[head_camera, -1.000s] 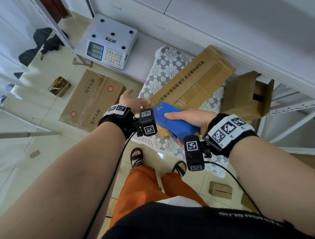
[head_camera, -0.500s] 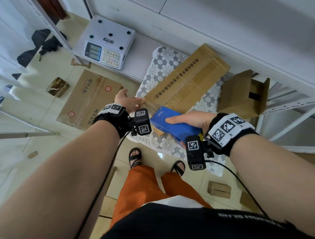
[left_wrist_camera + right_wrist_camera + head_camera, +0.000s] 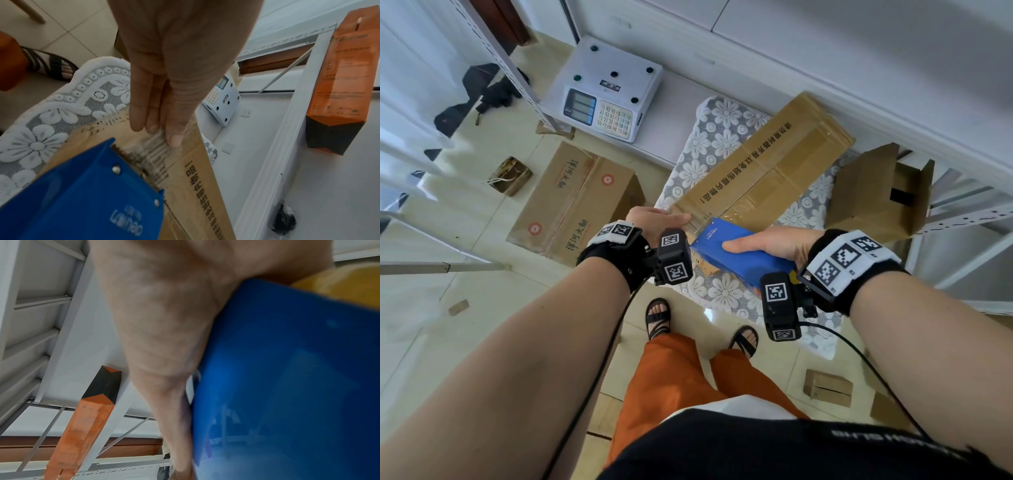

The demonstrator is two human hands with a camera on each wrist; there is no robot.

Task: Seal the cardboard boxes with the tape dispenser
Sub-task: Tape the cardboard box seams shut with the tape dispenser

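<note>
A long brown cardboard box (image 3: 763, 171) with printed black characters lies on a white lace cloth (image 3: 709, 137). My right hand (image 3: 774, 243) grips the blue tape dispenser (image 3: 736, 253) at the box's near end. In the left wrist view the dispenser (image 3: 82, 194) shows its toothed edge on the box (image 3: 195, 178), with clear tape (image 3: 156, 149) stretched from it. My left hand (image 3: 162, 126) presses that tape down with straight fingers. In the head view the left hand (image 3: 657, 222) lies over the box's near corner. The right wrist view shows the dispenser (image 3: 287, 386) and its yellowish tape roll (image 3: 339, 282).
A white weighing scale (image 3: 606, 92) stands at the back left. A closed printed carton (image 3: 575, 205) lies on the floor to the left. An open small box (image 3: 876, 195) sits to the right, small boxes (image 3: 828, 387) lie by my feet, and an orange box (image 3: 339, 81) stands on the shelving.
My left hand has turned from palm-up beside the box's corner to lying on the taped near end. The dispenser has shifted slightly forward onto the box.
</note>
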